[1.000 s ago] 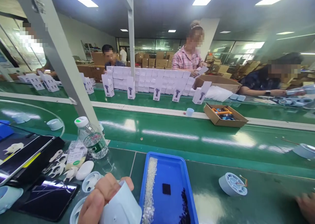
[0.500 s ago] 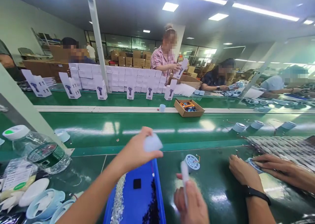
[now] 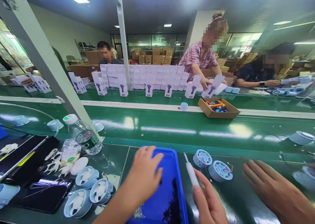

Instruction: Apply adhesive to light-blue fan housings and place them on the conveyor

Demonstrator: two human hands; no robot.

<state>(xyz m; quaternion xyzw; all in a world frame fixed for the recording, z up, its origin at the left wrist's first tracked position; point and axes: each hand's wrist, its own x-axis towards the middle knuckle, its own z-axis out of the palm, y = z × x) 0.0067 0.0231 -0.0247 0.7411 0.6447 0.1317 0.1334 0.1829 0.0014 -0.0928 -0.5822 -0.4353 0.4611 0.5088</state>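
My left hand point(image 3: 145, 174) reaches into the blue tray point(image 3: 173, 165), fingers stretched over its floor, nothing visibly in them. The tray holds a strip of small white bits and a patch of small dark bits point(image 3: 172, 204). My right hand point(image 3: 209, 204) grips a white pen-like tool point(image 3: 192, 173), tip pointing away from me. Just beyond the tool, two light-blue round fan housings point(image 3: 203, 158) point(image 3: 220, 169) lie on the green bench, the right one with thin wires.
A co-worker's hand point(image 3: 270, 191) lies flat at the right. At the left are three housings with white impellers point(image 3: 86, 176), loose impellers, a water bottle point(image 3: 83, 135), dark trays point(image 3: 22, 151) and a slanted metal post point(image 3: 49, 59). Across the belt: stacked white boxes point(image 3: 147, 76), a cardboard box point(image 3: 218, 107), seated people.
My left hand has let go of the light-blue part and dropped onto the blue tray. A second housing now lies beside the first. My right hand's tool has tilted forward; the view swung left.
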